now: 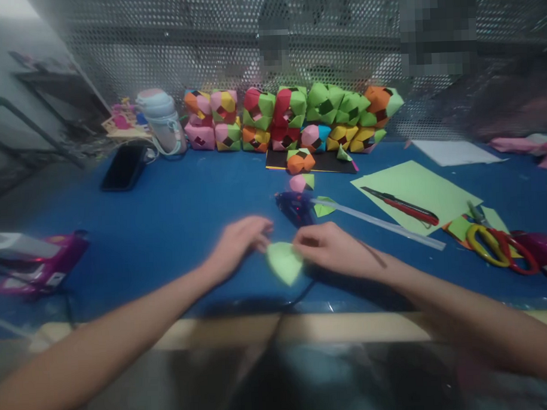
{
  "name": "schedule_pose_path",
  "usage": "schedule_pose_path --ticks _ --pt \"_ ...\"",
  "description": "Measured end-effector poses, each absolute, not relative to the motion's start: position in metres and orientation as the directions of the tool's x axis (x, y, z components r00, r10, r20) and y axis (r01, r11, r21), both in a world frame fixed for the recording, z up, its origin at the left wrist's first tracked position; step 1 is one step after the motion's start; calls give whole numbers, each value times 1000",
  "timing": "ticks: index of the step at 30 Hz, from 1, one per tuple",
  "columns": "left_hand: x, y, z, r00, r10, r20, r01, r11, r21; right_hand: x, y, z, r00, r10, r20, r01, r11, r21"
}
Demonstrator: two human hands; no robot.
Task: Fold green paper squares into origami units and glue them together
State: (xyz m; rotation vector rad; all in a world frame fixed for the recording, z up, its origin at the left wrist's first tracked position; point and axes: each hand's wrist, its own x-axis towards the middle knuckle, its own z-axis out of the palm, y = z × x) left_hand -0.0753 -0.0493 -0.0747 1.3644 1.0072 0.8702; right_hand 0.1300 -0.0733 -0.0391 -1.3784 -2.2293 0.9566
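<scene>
A light green folded paper piece (285,263) is held low over the blue table, near its front edge, with a point facing me. My right hand (324,245) pinches its right corner between thumb and fingers. At the upper left corner, the curled fingers of my left hand (243,239) close on the paper; motion blurs them a little. Just beyond my hands lies a dark blue glue gun (296,207) with a long clear glue stick (382,223) at its back. A small green paper piece (325,207) lies beside the gun.
Folded paper balls (288,103) stand in two rows along the mesh. A red utility knife (403,206) rests on a green sheet (416,185). Scissors (499,248) lie right. A phone (124,167), a bottle (160,119) and a magenta tool (51,266) are left.
</scene>
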Motion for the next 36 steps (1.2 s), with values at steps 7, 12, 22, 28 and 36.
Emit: schedule_pose_path --ticks 7,12,22,28,36 --pt "-78 -43 -81 365 928 -77 92 46 995 215 -64 -11 -392 847 -358 787 107 -608" --pt "-78 -43 -82 367 927 -77 162 18 987 246 -22 -17 93 985 -147 667 -172 -725" --pt "-76 -45 -78 365 928 -72 391 -83 917 225 -1 -43 53 986 -160 608 -159 -778" --pt "-75 -44 -79 364 930 -50 452 -130 883 183 -27 -36 -344 913 -217 739 121 -663" --pt "-73 -51 -69 434 900 32 528 -283 800 138 -20 -39 -342 916 -207 756 138 -639"
